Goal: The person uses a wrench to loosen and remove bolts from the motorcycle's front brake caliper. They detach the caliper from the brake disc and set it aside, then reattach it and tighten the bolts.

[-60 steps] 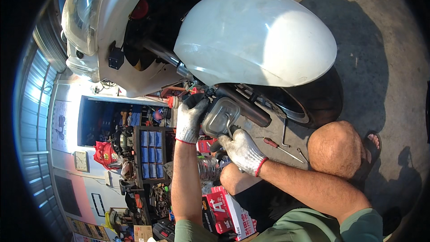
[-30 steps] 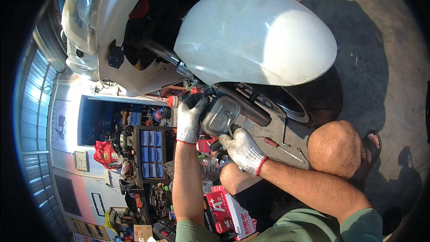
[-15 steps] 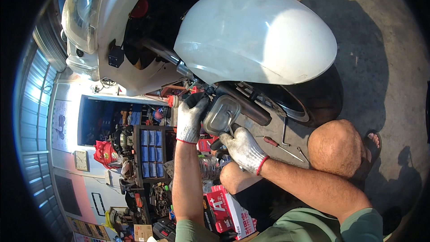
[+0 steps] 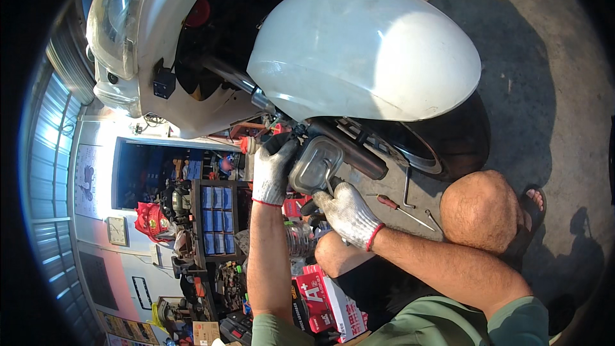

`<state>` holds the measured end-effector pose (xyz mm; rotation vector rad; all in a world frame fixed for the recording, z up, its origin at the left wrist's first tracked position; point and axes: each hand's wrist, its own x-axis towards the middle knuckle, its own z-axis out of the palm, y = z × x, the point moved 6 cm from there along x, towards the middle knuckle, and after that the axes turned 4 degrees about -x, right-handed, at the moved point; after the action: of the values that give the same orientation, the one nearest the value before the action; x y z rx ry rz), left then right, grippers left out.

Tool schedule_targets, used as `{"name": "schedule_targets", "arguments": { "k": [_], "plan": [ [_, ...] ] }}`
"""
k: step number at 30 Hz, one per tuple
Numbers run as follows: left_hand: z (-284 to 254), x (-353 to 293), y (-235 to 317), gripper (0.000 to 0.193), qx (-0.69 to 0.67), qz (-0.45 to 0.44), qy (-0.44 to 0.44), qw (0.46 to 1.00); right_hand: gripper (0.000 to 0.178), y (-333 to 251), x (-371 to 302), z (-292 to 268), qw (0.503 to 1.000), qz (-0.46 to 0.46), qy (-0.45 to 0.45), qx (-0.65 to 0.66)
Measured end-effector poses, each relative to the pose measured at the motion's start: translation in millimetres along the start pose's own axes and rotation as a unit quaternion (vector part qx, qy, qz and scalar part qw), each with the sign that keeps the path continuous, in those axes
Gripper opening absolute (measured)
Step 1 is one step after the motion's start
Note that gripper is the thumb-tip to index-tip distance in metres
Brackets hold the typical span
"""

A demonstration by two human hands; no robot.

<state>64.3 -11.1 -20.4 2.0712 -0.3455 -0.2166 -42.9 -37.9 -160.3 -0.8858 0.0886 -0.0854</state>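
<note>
My left hand (image 4: 274,170), in a white glove with dark fingers, is closed beside the lower end of the motorcycle's fork (image 4: 261,98); what its fingers grip is hidden. A clear rectangular plastic container (image 4: 315,165) is tilted between my hands, under the white front fender (image 4: 365,51). My right hand (image 4: 349,210), gloved too, closes on the container's near edge. A curved metal piece (image 4: 329,172) shows at the container, close to my right fingers; whether I hold it is unclear.
Right of my hands, a red-handled screwdriver (image 4: 387,201), an L-shaped wrench (image 4: 407,187) and a small spanner (image 4: 432,219) lie on the concrete. The front tyre (image 4: 471,131) stands beyond. A red and white box (image 4: 323,304) and a blue-drawer cabinet (image 4: 218,218) are at left.
My left hand and the container have shifted very slightly. Both hands keep the same closed posture.
</note>
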Motion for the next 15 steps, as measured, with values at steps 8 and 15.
{"name": "schedule_targets", "arguments": {
  "k": [8,15],
  "plan": [
    [-0.1,0.5,-1.5,0.027,-0.030,-0.001,-0.010,0.999,0.047,-2.7,-0.9,-0.9,1.000,0.007,-0.001,0.012],
    [-4.6,-0.1,-2.1,0.026,0.014,-0.002,0.016,1.000,0.045,-18.7,-8.9,-7.9,1.000,0.017,-0.004,-0.010]
  ]
}}
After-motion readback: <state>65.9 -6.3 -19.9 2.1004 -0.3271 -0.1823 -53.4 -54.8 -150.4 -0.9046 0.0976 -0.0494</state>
